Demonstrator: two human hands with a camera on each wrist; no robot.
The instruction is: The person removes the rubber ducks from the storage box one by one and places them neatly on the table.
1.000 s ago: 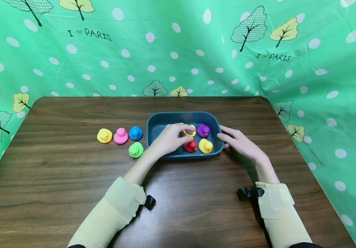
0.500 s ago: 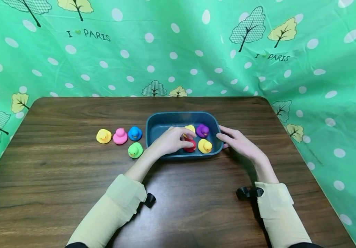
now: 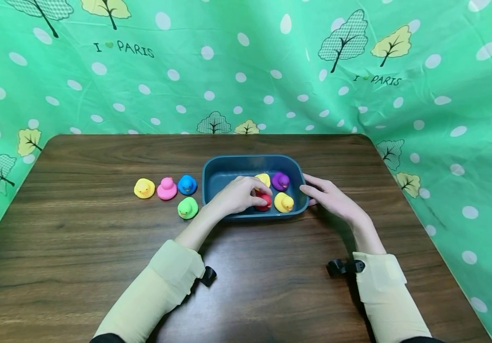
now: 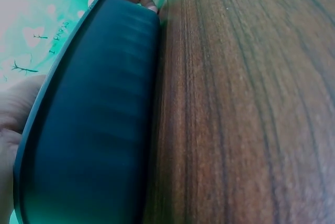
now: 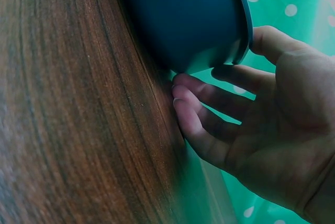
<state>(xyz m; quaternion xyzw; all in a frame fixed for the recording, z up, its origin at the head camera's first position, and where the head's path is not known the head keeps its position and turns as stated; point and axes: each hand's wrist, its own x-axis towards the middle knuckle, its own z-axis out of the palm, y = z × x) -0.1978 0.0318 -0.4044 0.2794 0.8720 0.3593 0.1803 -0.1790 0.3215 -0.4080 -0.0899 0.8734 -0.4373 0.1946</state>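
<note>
In the head view my left hand (image 3: 239,194) reaches over the front rim of a dark blue tub (image 3: 230,164). Its thumb and fingers pinch a red rubber duck (image 3: 264,202), partly covered by them. A purple duck (image 3: 280,181) and two yellow ducks, one at the front (image 3: 284,202) and one behind (image 3: 264,179), sit in the tub's right half. My right hand (image 3: 329,194) touches the tub's right end from outside. In the right wrist view, its thumb meets the rim and its loosely bent fingers spread beside the wall. The left wrist view shows mostly the tub's outer wall (image 4: 94,103).
Left of the tub, on the brown wooden table (image 3: 100,262), stand a yellow duck (image 3: 145,188), a pink duck (image 3: 167,189), a blue duck (image 3: 187,185) and a green duck (image 3: 187,208). A green dotted cloth (image 3: 246,62) hangs behind and beside the table.
My left hand has lowered slightly toward the front of the tub, and its fingers have closed on the red duck. The right hand and the tub have stayed in place.
</note>
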